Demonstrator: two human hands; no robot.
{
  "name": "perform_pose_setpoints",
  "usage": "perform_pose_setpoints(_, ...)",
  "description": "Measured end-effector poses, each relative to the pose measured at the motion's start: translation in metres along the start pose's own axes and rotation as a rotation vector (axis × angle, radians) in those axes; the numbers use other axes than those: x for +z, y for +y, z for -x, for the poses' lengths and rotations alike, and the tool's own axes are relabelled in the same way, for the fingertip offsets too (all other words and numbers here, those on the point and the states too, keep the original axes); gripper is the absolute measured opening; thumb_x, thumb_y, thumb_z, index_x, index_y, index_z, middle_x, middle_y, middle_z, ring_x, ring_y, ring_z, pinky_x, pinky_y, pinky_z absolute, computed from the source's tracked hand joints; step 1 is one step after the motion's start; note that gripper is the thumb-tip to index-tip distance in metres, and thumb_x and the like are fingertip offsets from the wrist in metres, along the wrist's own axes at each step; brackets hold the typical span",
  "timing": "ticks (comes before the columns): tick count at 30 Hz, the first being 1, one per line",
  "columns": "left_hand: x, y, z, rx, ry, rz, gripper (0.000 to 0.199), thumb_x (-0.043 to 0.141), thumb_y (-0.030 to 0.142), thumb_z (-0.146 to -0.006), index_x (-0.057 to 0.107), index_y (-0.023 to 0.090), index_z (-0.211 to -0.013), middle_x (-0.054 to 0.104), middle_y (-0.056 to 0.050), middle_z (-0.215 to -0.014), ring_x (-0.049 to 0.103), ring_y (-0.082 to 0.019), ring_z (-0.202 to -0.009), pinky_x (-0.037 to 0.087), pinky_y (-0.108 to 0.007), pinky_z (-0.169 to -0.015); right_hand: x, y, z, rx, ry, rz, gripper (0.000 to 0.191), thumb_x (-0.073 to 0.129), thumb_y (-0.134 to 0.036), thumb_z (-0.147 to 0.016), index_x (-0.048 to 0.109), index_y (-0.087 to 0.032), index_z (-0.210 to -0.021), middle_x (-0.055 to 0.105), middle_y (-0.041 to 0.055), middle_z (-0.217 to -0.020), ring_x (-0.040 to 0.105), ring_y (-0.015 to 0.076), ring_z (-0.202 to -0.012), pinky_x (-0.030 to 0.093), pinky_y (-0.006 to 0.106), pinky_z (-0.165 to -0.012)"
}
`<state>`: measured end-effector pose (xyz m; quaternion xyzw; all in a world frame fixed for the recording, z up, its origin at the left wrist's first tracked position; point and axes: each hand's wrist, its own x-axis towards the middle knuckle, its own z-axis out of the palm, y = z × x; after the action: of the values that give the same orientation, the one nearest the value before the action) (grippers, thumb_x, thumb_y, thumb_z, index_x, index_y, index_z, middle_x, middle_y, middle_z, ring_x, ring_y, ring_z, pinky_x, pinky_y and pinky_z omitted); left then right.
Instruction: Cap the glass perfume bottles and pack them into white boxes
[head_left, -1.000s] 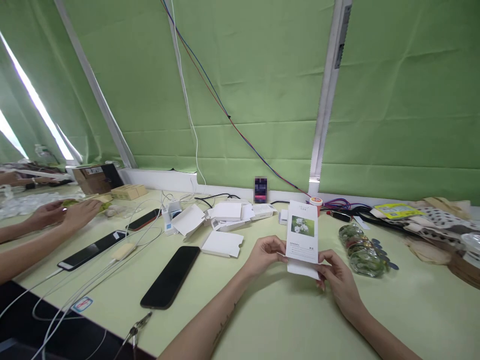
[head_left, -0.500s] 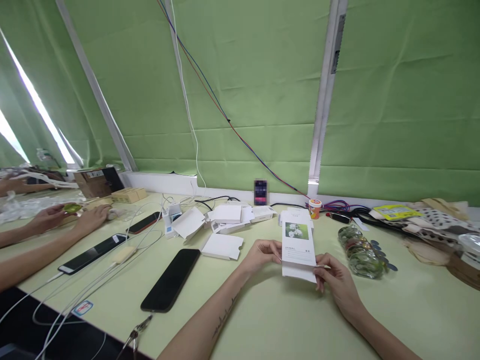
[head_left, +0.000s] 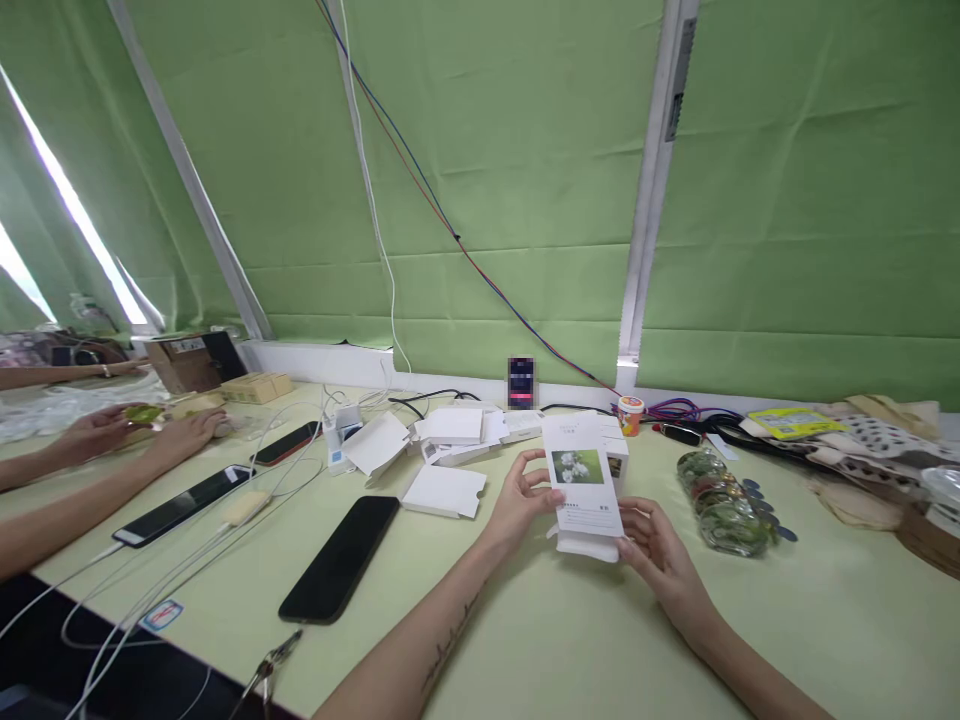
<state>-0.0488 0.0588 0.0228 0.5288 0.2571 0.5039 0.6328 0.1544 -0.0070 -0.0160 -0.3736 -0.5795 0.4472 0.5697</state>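
Note:
A white cardboard box (head_left: pixel 589 510) with a printed photo of white flowers on green leaves is held up in front of me, tilted, its lower flap facing me. My left hand (head_left: pixel 523 503) grips its left edge, thumb on the front and fingers behind. On the lower right corner, my right hand (head_left: pixel 656 552) pinches the edge between thumb and fingers. Behind it stands another white box (head_left: pixel 615 440), partly hidden. To the left lie several white flattened or part-folded boxes (head_left: pixel 450 428), and nearer, a single white carton (head_left: pixel 444 491).
A black phone (head_left: pixel 341 560) and keys (head_left: pixel 266 670) lie left of my arm. Clear round packets (head_left: pixel 720 505) and coins (head_left: pixel 769 510) are at right. An orange tub (head_left: pixel 630 415) and cables stand behind. At far left, another person's hands (head_left: pixel 184 437) work beside charging phones.
My left hand has shifted from the box's lower corner up its left edge, thumb now on the front. The box has moved slightly left and turned, showing another box behind.

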Motion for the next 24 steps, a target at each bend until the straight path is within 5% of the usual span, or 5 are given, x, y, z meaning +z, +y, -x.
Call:
perform_pose_setpoints(3, 0.003, 0.003, 0.001, 0.014, 0.028, -0.047, 0.072, 0.087, 0.022, -0.058, 0.048, 0.022, -0.119, 0.067, -0.001, -0.088, 0.070, -0.018, -0.073, 0.054, -0.028, -0.068, 0.001, -0.003, 0.001, -0.009, -0.100, -0.072, 0.050, 0.061, -0.050, -0.085, 0.045, -0.027, -0.126, 0.065, 0.0105, -0.119, 0.060, 0.0260, -0.106, 0.048, 0.039, -0.091)
perform_pose_setpoints(11, 0.014, -0.003, 0.006, 0.055, 0.042, -0.115, 0.065, 0.087, 0.021, -0.057, 0.051, 0.020, -0.111, 0.065, -0.009, -0.115, 0.072, -0.023, -0.080, 0.059, -0.030, -0.064, 0.005, -0.006, -0.002, 0.120, -0.067, 0.019, 0.035, 0.055, -0.051, -0.088, 0.064, -0.019, -0.101, 0.061, 0.0008, -0.069, 0.055, 0.0177, -0.061, 0.050, 0.029, -0.057)
perform_pose_setpoints(17, 0.015, -0.006, 0.005, 0.066, 0.090, -0.139, 0.056, 0.085, 0.021, -0.057, 0.061, 0.014, -0.107, 0.069, -0.010, -0.104, 0.067, -0.028, -0.094, 0.057, -0.030, -0.066, 0.004, -0.004, -0.002, 0.171, -0.063, 0.000, 0.039, 0.058, -0.054, -0.084, 0.065, -0.017, -0.096, 0.059, -0.0009, -0.063, 0.055, 0.0163, -0.052, 0.050, 0.029, -0.049)
perform_pose_setpoints(24, 0.013, -0.005, 0.007, 0.015, 0.081, -0.147, 0.041, 0.082, 0.033, -0.064, 0.068, 0.013, -0.098, 0.073, -0.010, -0.092, 0.067, -0.022, -0.077, 0.048, -0.022, -0.055, 0.005, -0.014, -0.001, 0.220, -0.058, -0.028, 0.045, 0.057, -0.061, -0.081, 0.064, -0.017, -0.071, 0.061, 0.0007, -0.057, 0.054, 0.0156, -0.050, 0.048, 0.028, -0.050)
